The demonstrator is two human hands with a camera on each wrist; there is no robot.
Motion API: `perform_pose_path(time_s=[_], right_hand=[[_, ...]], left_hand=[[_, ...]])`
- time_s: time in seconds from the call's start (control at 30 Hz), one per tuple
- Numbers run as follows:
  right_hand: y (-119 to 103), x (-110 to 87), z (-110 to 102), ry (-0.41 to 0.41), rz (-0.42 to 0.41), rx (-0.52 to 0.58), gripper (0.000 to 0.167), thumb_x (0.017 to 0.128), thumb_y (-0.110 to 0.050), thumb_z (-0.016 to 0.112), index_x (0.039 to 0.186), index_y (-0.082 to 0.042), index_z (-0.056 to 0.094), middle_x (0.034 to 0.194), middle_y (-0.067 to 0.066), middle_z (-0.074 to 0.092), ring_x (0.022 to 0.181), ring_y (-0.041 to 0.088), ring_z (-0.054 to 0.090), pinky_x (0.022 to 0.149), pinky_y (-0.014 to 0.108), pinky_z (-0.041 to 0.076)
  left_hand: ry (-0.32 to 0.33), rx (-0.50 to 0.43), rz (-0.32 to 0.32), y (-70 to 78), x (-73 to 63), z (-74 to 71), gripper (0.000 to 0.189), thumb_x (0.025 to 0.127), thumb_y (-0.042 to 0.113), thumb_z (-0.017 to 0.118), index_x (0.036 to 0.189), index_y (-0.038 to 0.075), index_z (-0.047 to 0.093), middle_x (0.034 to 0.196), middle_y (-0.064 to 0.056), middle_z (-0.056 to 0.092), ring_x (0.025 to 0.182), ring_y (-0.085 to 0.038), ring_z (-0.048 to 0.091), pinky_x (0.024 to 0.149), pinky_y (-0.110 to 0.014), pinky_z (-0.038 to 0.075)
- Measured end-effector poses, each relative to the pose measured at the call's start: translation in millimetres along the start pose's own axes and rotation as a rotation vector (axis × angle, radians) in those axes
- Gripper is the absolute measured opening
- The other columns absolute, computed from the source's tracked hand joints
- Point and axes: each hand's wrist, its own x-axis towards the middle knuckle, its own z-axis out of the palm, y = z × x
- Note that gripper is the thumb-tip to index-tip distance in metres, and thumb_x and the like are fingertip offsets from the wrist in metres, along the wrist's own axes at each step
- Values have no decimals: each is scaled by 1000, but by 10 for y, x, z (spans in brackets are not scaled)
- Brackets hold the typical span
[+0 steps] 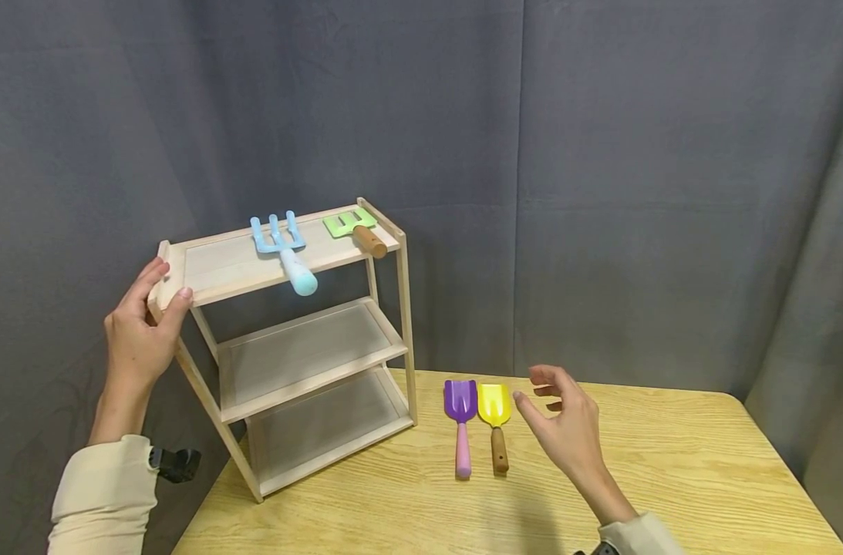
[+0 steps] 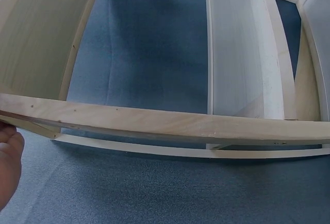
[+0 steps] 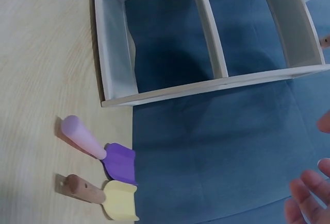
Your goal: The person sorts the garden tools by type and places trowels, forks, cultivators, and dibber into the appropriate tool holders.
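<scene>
Taking twelve o'clock as straight away from us, we see the right hand (image 1: pixel 567 424) nearest, at four o'clock in the head view, its fingers loosely curved and holding nothing, thumb tip just beside the yellow scoop (image 1: pixel 493 405). That scoop lies on the wooden bench (image 1: pixel 643 462), its long axis running twelve to six: blade at twelve, brown handle (image 1: pixel 500 451) at six. At its nine o'clock we find the purple scoop (image 1: pixel 460 401), almost parallel, its blade also at twelve and its pink handle (image 1: pixel 463 451) at six.

At ten o'clock from the scoops we have the three-tier wooden shelf (image 1: pixel 306 358), its front rails running from eight to two. The left hand (image 1: pixel 139 331) grips the left end of its top tier, thumb on the front corner, fingers over the side rail. On that tier we see the blue fork (image 1: pixel 280 245), tines toward eleven, handle toward five and jutting past the front rail. At its two o'clock, the green fork (image 1: pixel 352 221) points its tines to ten, its wooden handle to four. Behind everything we see a grey curtain (image 1: pixel 636 193).
</scene>
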Motion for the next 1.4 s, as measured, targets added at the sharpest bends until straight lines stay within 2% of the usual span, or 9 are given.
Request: perform_pose_path(time_s=[0.17, 0.4, 0.67, 1.0, 1.23, 1.4], right_hand=[[71, -44, 1, 15, 61, 13, 34, 79, -12, 79, 110, -8, 65, 98, 4, 68, 84, 20, 66, 65, 36, 52], [111, -90, 9, 29, 142, 39, 31, 82, -15, 77, 110, -9, 65, 96, 3, 68, 85, 24, 67, 66, 36, 54], [110, -146, 25, 47, 226, 66, 29, 85, -17, 75, 112, -10, 65, 96, 2, 68, 84, 14, 65, 66, 20, 49], [151, -198, 64, 61, 324, 105, 30, 87, -19, 74, 114, -10, 64, 99, 6, 68, 83, 10, 63, 65, 20, 47], [203, -242, 108, 88, 349, 110, 30, 86, -18, 74, 114, -10, 64, 98, 5, 68, 81, 9, 63, 64, 19, 48], [243, -274, 129, 96, 367, 124, 31, 87, -17, 74, 114, -9, 64, 99, 7, 68, 81, 9, 63, 64, 16, 49]], left_hand=[[2, 0, 3, 2, 2, 2, 47, 90, 19, 65, 132, 0, 58, 141, -8, 52, 129, -20, 46, 97, -14, 34], [7, 0, 10, -6, 0, 2, 47, 90, 18, 66, 132, 0, 58, 141, -9, 52, 128, -20, 46, 97, -14, 34], [5, -9, 7, -5, -3, 4, 46, 90, 18, 65, 132, 0, 58, 141, -9, 52, 128, -18, 47, 97, -15, 35], [17, -13, 22, -7, -5, 3, 46, 90, 17, 66, 131, -1, 58, 140, -11, 52, 128, -21, 47, 97, -14, 35], [10, -8, 10, -9, -5, -3, 47, 90, 18, 66, 132, 0, 58, 141, -8, 52, 128, -16, 47, 95, -13, 35], [15, -13, 19, -9, -5, 3, 46, 90, 18, 66, 132, 0, 58, 140, -9, 52, 128, -18, 47, 96, -14, 35]])
